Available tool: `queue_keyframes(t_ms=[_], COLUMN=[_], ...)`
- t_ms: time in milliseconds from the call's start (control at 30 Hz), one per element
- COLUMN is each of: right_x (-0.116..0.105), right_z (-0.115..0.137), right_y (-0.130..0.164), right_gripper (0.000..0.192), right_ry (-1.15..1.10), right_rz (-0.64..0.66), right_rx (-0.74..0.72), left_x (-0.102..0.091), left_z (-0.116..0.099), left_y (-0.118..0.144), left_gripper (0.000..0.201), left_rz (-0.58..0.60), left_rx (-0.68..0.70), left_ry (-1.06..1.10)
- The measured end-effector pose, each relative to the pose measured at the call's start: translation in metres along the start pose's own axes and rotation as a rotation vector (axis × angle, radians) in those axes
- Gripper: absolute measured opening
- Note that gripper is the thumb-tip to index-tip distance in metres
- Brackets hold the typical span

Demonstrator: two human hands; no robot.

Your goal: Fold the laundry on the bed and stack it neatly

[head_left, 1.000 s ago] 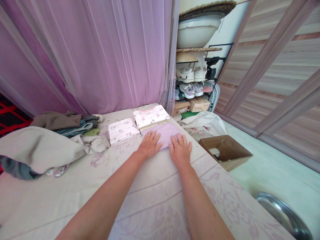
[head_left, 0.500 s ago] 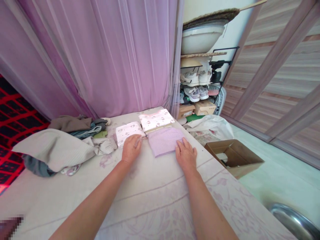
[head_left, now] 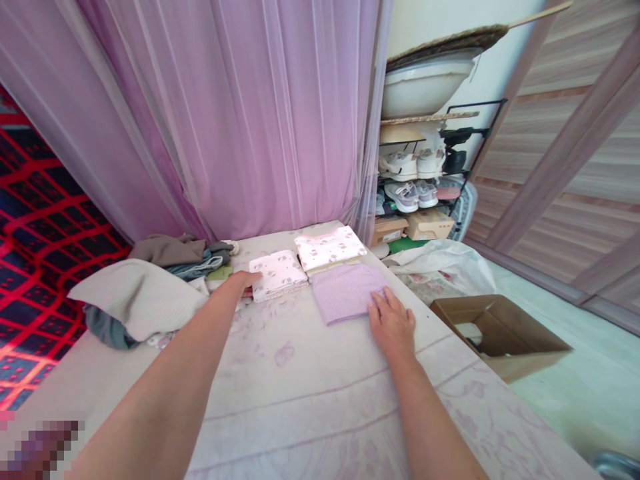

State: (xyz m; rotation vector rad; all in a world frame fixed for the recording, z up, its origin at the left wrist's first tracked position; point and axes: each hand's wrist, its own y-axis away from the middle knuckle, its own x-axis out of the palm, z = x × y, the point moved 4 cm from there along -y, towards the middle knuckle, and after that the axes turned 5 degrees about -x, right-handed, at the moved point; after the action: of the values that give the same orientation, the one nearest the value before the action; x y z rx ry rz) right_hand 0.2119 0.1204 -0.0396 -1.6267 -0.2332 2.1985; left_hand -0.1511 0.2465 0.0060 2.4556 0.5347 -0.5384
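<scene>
A folded lilac knit garment [head_left: 346, 292] lies flat on the pale floral bed sheet [head_left: 310, 393]. My right hand [head_left: 393, 324] rests palm down at its near right corner, fingers spread and touching its edge. My left hand [head_left: 240, 283] reaches to the left edge of a small folded white printed cloth [head_left: 278, 274], fingertips at its side; its grip is hidden. A second folded white printed cloth [head_left: 329, 247] lies behind the lilac one.
A heap of unfolded clothes [head_left: 150, 287], beige, grey and brown, lies at the left. A pink curtain [head_left: 225, 113] hangs behind the bed. To the right stand a shoe rack [head_left: 425, 180], an open cardboard box [head_left: 500, 333] on the floor and a white plastic bag [head_left: 440, 263].
My left hand has left the lilac garment and moved left to the small white cloth's edge. My right hand slid back to the garment's near corner. The view turned left.
</scene>
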Motion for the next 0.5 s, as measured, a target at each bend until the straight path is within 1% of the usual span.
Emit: queue_keyframes(t_ms=[100, 200, 367, 500], right_x=[0.002, 0.002, 0.000, 0.001], right_z=[-0.002, -0.001, 0.000, -0.001], right_y=[-0.001, -0.001, 0.000, 0.000], right_gripper=[0.043, 0.043, 0.043, 0.043], right_ry=[0.008, 0.015, 0.032, 0.035], right_rz=[0.033, 0.044, 0.022, 0.033], right_rx=[0.004, 0.006, 0.000, 0.001], left_x=[0.000, 0.003, 0.017, 0.025], left_z=[0.000, -0.001, 0.000, 0.005], left_y=[-0.004, -0.003, 0.010, 0.020], left_gripper=[0.017, 0.020, 0.018, 0.021], left_rz=[0.063, 0.129, 0.288, 0.388], left_rx=[-0.093, -0.140, -0.162, -0.220], left_ry=[0.098, 0.228, 0.492, 0.657])
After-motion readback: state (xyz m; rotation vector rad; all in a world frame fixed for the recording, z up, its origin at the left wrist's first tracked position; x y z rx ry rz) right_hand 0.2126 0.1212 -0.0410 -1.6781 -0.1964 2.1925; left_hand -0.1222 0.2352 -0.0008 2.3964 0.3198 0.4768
